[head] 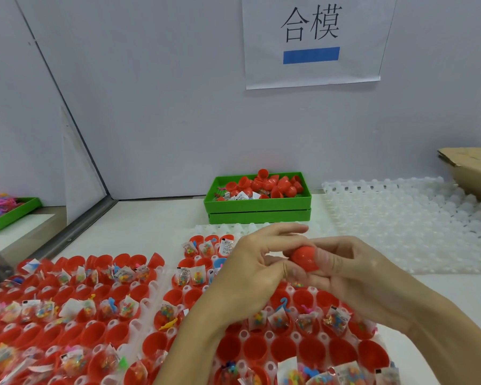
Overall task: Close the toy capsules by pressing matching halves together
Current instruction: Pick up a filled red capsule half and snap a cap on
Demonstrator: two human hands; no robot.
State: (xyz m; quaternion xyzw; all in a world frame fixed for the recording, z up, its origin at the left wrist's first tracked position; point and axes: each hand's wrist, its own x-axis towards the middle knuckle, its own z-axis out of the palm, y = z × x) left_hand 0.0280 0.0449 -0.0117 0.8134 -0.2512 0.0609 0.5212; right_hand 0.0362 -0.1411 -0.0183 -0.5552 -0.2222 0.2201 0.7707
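Red capsule (304, 258) sits pinched between both hands above the trays of open red halves (261, 348): the left hand (250, 262) curls its fingers against it, and the right hand (345, 270) grips it with thumb and fingers. Behind, on the desk (156, 218), a green bin (257, 208) holds loose red halves.

Near edge of table (156, 215): two trays (150, 297) side by side, their sockets holding open capsule halves (257, 348), many with toy packets (199, 276) inside. Above the right tray, both hands meet, left hand (250, 269) and right hand (353, 273), with one capsule (304, 258) between them. Behind the trays, against the wall: bin (257, 204) stacked on a second, loose halves inside; empty trays (414, 218) to its right, a carton (472, 170) behind those at far right; another bin (10, 212) far left beyond a partition; a sign (311, 40) on the wall above.
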